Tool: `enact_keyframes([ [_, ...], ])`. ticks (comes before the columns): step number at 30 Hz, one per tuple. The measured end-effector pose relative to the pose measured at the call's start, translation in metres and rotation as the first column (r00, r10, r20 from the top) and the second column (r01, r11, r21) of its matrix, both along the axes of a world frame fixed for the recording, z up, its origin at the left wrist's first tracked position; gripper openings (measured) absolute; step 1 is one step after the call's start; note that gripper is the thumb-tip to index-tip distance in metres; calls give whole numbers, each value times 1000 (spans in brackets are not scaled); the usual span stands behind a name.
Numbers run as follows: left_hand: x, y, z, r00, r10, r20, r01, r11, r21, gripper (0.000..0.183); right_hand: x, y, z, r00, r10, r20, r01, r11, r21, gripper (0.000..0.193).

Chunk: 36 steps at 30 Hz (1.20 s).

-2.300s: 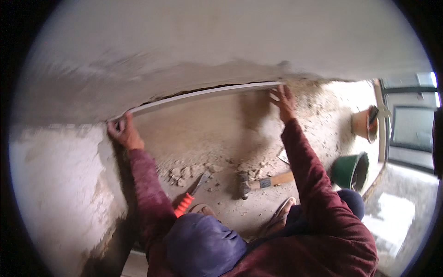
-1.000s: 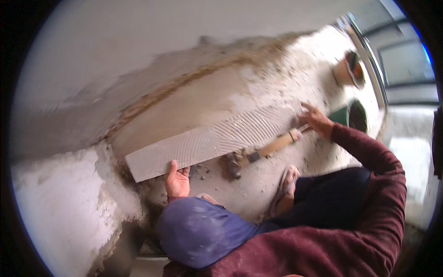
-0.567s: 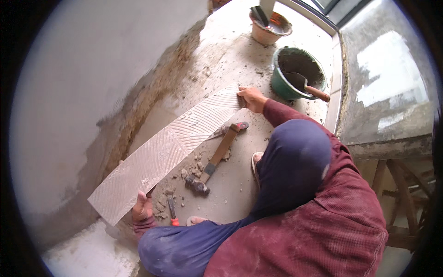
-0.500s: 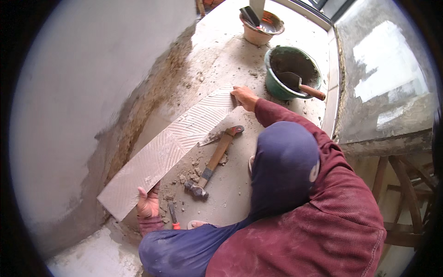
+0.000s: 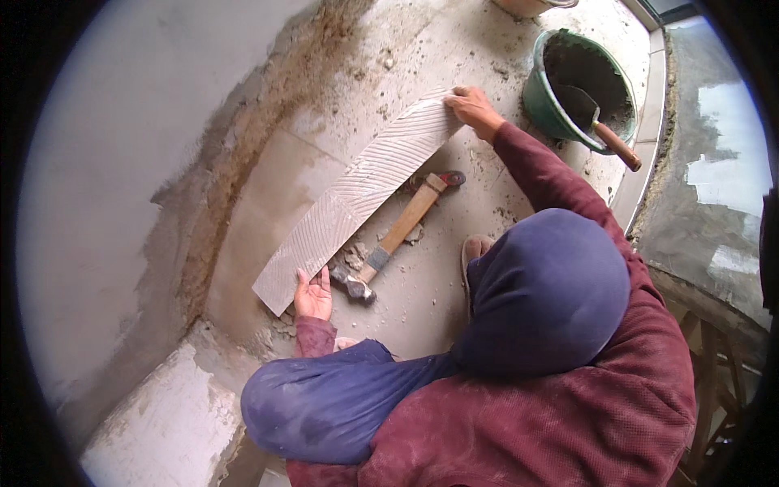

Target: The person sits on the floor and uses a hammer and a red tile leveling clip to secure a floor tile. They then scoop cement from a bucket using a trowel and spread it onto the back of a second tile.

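Note:
My left hand (image 5: 313, 299) grips the near-left end of a long, narrow tile strip (image 5: 357, 195), its thumb on the upper face. My right hand (image 5: 475, 112) holds the far-right end. Between them the strip is raised aslant over the floor, its grooved face showing. Under its right edge lies a hammer (image 5: 406, 226) with a wooden handle and a dark metal head close to my left hand. My right fingertips wrap the strip's end and are partly hidden.
A green bucket (image 5: 535, 97) holds grey mortar and a wooden-handled trowel (image 5: 617, 146) beyond my right hand. Another bucket (image 5: 531, 6) is cut off at the top. Mortar crumbs litter the floor. A rough-edged wall (image 5: 162, 122) borders the left; my blue-clad knees (image 5: 544, 292) are close by.
The view has shifted. Both hands have moved the strip's near end away from the left wall, closer to the hammer head. The red-handled tool near my left hand is now out of sight.

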<state>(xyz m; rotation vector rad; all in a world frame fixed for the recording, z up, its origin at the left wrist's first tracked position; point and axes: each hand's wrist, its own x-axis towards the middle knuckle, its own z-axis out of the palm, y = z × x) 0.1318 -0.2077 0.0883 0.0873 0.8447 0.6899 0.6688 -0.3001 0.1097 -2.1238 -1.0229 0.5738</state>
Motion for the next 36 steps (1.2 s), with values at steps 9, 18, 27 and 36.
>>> enact_keyframes([
  [9, -12, 21, -16, 979, -107, -171, 107, 994, -14, 32, -75, -86, 24, 770, -360, -527, 439, 898, 27, 25],
  [18, 18, -29, 62, 339, -216, -916, 924, 259, 281, 63, -39, -51, 63, 938, -161, -306, 196, 977, 89, 28],
  [27, 44, -36, 45, 434, 381, -816, 719, -692, 60, 84, -52, -53, 87, 925, -199, -325, 181, 980, -85, 26],
  [36, 100, -63, 7, 538, 278, -796, 763, -561, 320, 69, -40, -35, 43, 841, -240, -485, 239, 969, -65, 32],
])
